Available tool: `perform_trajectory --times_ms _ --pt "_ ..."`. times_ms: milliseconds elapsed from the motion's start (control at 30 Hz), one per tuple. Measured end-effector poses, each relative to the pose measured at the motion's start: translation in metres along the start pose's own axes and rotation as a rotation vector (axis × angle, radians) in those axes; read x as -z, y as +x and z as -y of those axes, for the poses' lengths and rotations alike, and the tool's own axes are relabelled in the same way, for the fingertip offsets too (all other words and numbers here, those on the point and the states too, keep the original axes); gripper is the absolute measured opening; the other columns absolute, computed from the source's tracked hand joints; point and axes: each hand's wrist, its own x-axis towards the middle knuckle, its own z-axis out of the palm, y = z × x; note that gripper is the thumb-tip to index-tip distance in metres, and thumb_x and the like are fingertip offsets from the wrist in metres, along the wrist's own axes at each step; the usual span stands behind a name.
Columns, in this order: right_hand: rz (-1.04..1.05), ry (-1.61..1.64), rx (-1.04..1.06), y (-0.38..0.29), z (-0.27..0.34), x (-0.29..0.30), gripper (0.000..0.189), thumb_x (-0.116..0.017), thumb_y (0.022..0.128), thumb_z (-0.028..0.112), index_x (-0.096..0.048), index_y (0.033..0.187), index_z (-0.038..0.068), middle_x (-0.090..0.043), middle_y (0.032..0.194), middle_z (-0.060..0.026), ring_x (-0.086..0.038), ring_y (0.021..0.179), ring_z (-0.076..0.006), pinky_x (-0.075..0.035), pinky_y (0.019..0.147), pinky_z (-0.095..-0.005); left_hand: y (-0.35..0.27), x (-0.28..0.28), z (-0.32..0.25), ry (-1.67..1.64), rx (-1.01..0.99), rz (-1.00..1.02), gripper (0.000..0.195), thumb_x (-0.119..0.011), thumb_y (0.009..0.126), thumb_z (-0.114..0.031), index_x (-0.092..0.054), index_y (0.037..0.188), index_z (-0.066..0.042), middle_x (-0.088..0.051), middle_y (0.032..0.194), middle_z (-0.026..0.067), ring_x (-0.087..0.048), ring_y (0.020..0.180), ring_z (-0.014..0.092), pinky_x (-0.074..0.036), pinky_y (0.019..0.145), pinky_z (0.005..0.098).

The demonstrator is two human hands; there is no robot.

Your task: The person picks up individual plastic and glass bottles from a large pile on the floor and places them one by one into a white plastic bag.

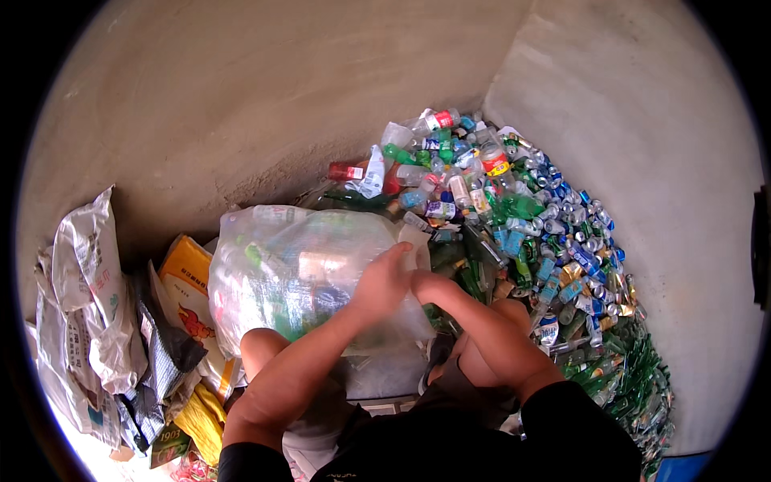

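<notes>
A large translucent plastic bag (pixel 259 289), bulging with bottles, lies on its side before me, against my knee. My left hand (pixel 385 277) grips the gathered film at the bag's right end, its thumb pointing up and the hand slightly blurred. Pressed close beside it, my right hand (pixel 429 287) is closed at the same bunched mouth; its fingertips are partly hidden. A pale flap of plastic (pixel 417 241) sticks up just beyond both hands. Through the film, green, blue and clear shapes show, along with a pale label.
Loose plastic bottles (pixel 458 187) heap up against the wall corner. Crushed cans (pixel 572 223) spread along the right wall (pixel 650 181), with green glass bottles (pixel 632 373) nearer me. Folded woven sacks (pixel 84 301) and a yellow-orange bag (pixel 187 271) stand at left.
</notes>
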Motion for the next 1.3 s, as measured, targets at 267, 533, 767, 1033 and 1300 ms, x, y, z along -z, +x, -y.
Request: perform_trajectory --times_ms 267,533,767,1033,1300 --pt "-0.031 0.235 -0.077 -0.074 0.011 0.075 0.038 -0.071 0.084 0.027 -0.072 0.112 0.000 -0.071 0.103 -0.0249 -0.070 0.099 -0.0371 -0.054 0.084 -0.0460 -0.002 0.005 0.002 0.132 0.030 0.113 0.054 -0.066 0.086 -0.007 -0.055 0.139 -0.008 -0.068 0.119 0.0260 -0.067 0.107 0.043 -0.054 0.093 0.0459" --pt "-0.279 0.617 -0.028 -0.124 -0.083 0.106 0.070 -0.080 0.087 0.027 -0.053 0.147 0.005 -0.067 0.133 -0.0163 -0.068 0.112 -0.0243 -0.054 0.097 -0.0372 0.001 0.009 0.006 0.186 0.044 0.157 0.057 -0.064 0.086 -0.009 -0.050 0.141 -0.008 -0.068 0.117 0.0286 -0.065 0.108 0.047 -0.054 0.094 0.0494" --pt "-0.356 1.116 -0.404 -0.094 -0.266 0.048 0.062 -0.081 0.085 0.022 -0.058 0.140 0.003 -0.071 0.124 -0.0120 -0.069 0.107 -0.0220 -0.055 0.088 -0.0377 0.012 0.004 0.004 0.180 0.360 0.172 0.073 -0.071 0.086 -0.021 -0.037 0.149 -0.011 -0.071 0.095 0.0247 -0.069 0.093 0.047 -0.055 0.085 0.0496" --pt "-0.786 0.527 -0.880 -0.017 -0.422 -0.097 0.083 -0.087 0.069 0.022 -0.053 0.143 0.005 -0.069 0.121 -0.0208 -0.067 0.113 -0.0403 -0.054 0.097 -0.0484 0.020 0.002 0.015 0.163 0.417 0.234 0.072 -0.076 0.089 -0.030 -0.040 0.147 -0.008 -0.069 0.083 0.0182 -0.070 0.077 0.035 -0.055 0.074 0.0425" --pt "-0.814 0.286 -0.921 0.037 -0.447 -0.037 0.091 -0.068 0.081 0.008 -0.029 0.162 0.024 -0.029 0.166 -0.0180 -0.037 0.146 -0.0460 -0.038 0.116 -0.0542 0.029 0.009 0.019 0.159 0.622 0.261 0.066 -0.078 0.089 -0.027 -0.048 0.143 -0.002 -0.074 0.095 0.0173 -0.072 0.082 0.024 -0.056 0.077 0.0363"
